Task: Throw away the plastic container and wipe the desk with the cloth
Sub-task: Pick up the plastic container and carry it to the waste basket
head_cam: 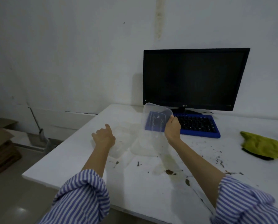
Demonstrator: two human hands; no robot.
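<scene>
I have my right hand (173, 126) pinching the tilted clear lid (156, 118) at its right edge, while the plastic container (119, 143) lies on the bench (151, 199) at two o'clock from my released, nearer left hand (104, 137).

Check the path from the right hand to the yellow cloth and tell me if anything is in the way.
Nothing visible blocks it. The right hand holds up the clear plastic lid in front of the blue keyboard. The yellow cloth lies to its right on the desk, with only scattered crumbs between them.
</scene>
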